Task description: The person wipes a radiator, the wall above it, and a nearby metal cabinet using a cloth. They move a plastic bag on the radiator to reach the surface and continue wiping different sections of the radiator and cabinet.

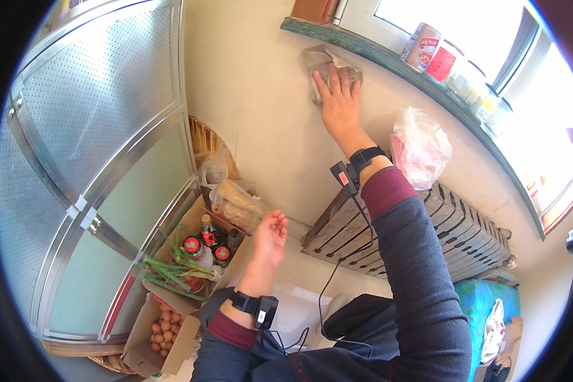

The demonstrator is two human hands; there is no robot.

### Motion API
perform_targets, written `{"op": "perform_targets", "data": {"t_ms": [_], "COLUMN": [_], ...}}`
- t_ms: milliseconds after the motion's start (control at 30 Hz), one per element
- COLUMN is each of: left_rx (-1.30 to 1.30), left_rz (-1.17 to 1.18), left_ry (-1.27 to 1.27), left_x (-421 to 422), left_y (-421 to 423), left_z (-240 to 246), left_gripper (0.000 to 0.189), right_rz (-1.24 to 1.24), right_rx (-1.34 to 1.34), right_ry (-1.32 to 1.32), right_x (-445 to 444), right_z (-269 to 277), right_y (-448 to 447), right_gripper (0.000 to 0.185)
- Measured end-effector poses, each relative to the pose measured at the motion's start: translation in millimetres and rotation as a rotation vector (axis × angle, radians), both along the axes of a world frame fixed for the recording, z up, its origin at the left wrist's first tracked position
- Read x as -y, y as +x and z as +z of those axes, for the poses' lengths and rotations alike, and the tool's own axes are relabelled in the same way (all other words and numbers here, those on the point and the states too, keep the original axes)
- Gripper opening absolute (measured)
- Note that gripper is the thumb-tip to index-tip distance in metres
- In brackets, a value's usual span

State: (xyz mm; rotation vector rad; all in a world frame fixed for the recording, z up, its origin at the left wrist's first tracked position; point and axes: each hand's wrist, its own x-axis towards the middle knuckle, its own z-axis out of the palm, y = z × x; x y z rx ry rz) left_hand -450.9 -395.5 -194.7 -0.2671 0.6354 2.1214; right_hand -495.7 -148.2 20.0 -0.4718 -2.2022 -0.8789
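My right hand (338, 102) lies with its fingers spread on a grey-brown cloth (318, 59), pressing it flat to the cream wall (267, 105) just below the windowsill. Part of the cloth is hidden under the fingers. Lower down, my left hand (270, 234) hangs empty, fingers loosely curled and palm partly up. It is nearest to a clear plastic bag of pale food (238, 203), which sits at the back of a cardboard box (234, 267). Green onions (181, 274), lidded jars (198, 250) and a bottle (206, 223) stand or lie in that box.
Along the green stone windowsill (363, 47) stand a can (421, 47) and several glass jars (465, 81). Below it, a pinkish plastic bag (420, 148) rests on a radiator (439, 224). A metal-framed cabinet (114, 157) rises at left, beside a carton of eggs (164, 329). Cables trail from wrist devices (266, 313).
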Motion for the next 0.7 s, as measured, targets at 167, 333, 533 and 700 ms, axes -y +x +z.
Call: {"op": "perform_targets", "data": {"t_ms": [167,333,533,700], "left_rx": [-0.002,-0.003,-0.025,-0.004], "left_rz": [-0.016,-0.013,0.006,0.021], "left_ry": [-0.004,-0.023,0.001,-0.010], "left_x": [-2,5,17,27], "left_y": [-1,-4,-8,-17], "left_z": [-1,0,5,9], "left_gripper": [0.021,0.020,0.022,0.027], "right_rz": [-0.153,-0.065,-0.112,-0.127], "right_rx": [-0.110,-0.361,-0.539,-0.523], "right_ry": [-0.136,-0.300,-0.373,-0.389], "right_x": [-3,-1,7,7], "right_z": [6,-5,-7,-15], "right_y": [15,26,5,0], "right_gripper": [0.074,0.079,0.084,0.086]}}
